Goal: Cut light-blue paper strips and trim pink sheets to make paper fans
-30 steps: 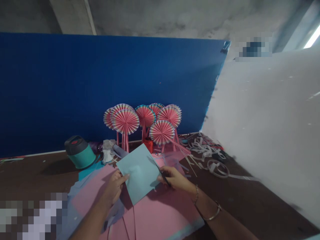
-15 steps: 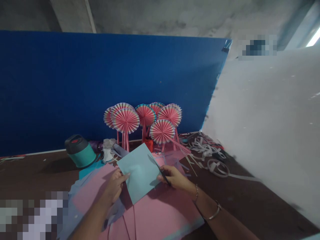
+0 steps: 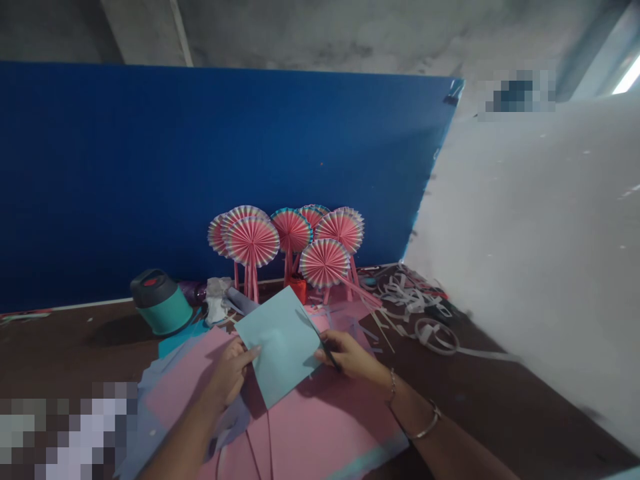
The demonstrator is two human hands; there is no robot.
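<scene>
Left hand [image 3: 234,370] pinches the pale blue sheet [image 3: 280,343] over the pink paper [image 3: 340,420]; right hand [image 3: 347,355] grips, as far as I can tell remotely, dark scissors [image 3: 329,353] at the sheet's right edge. I judge this trimming; the next snip calls for a steady sheet.

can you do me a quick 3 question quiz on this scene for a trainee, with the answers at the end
1. Multiple choice: what colour is the sheet held in the left grip?
a) red
b) light blue
c) yellow

2. True or false: in the picture, the teal container with a dark lid stands to the left of the pleated fans.

3. Short answer: which grip holds the dark tool at the edge of the sheet?

Key: 1. b; 2. true; 3. the right grip.
</scene>
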